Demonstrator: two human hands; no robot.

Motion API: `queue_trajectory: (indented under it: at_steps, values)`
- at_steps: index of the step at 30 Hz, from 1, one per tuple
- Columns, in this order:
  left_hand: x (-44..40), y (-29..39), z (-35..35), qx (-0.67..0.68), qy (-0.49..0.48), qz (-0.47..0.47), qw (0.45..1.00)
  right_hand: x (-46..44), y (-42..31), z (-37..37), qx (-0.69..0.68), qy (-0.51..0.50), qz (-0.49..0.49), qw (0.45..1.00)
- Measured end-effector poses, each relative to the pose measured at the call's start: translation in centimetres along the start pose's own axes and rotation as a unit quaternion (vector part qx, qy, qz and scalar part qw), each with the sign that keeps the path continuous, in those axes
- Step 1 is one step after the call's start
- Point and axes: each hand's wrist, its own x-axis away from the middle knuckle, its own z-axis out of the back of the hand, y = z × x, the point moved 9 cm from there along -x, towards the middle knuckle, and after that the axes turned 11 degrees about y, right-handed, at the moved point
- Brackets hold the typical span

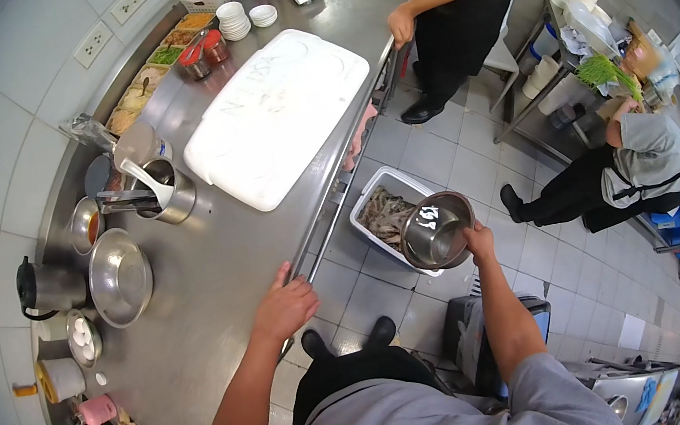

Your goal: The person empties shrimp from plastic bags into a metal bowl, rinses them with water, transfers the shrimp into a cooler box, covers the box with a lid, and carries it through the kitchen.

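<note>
My right hand (479,243) grips the rim of a round metal bowl (437,233), whose shiny inside shows. The bowl is over the right part of a white tub (373,241) that holds greyish pieces, possibly shrimp. My left hand (284,308) lies at the edge of the steel counter (234,274), beside its metal rail, fingers spread and holding nothing. On the counter, beyond my left hand, lies a large white lid (280,115) with faint writing.
Steel bowls (120,278), a pot with utensils (175,198) and a kettle (53,284) line the counter's wall side. A co-worker (467,5) stands at its far end; another (635,166) is at the right shelves. A bin (464,335) stands near my right arm.
</note>
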Motion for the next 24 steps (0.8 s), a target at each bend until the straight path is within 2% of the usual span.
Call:
queue_trajectory:
  at_steps: [3, 13, 16, 18, 22, 24]
  values:
    - [0.0, 0.0, 0.2, 0.010, 0.011, 0.000, 1.000, -0.9, -1.2, -0.9, 0.072, 0.018, 0.044, 0.996]
    - [0.1, 0.0, -0.5, 0.004, 0.012, -0.002, 1.000, 0.2, -7.2, 0.1, 0.151, 0.030, 0.091, 0.984]
    - [0.1, 0.0, -0.3, 0.005, 0.017, -0.003, 1.000, -1.4, -5.4, 0.9, 0.170, 0.027, 0.100, 0.980]
    - [0.1, 0.0, -0.4, -0.001, 0.016, -0.003, 1.000, -1.3, -6.8, 2.0, 0.236, 0.074, 0.227, 0.942]
    - [0.1, 0.1, -0.4, 0.005, 0.025, -0.006, 1.000, -0.6, -8.1, 4.7, 0.294, 0.085, 0.201, 0.931]
    - [0.0, 0.1, -0.3, -0.004, 0.018, -0.005, 1.000, 1.3, -9.9, 6.2, 0.308, 0.082, 0.115, 0.941]
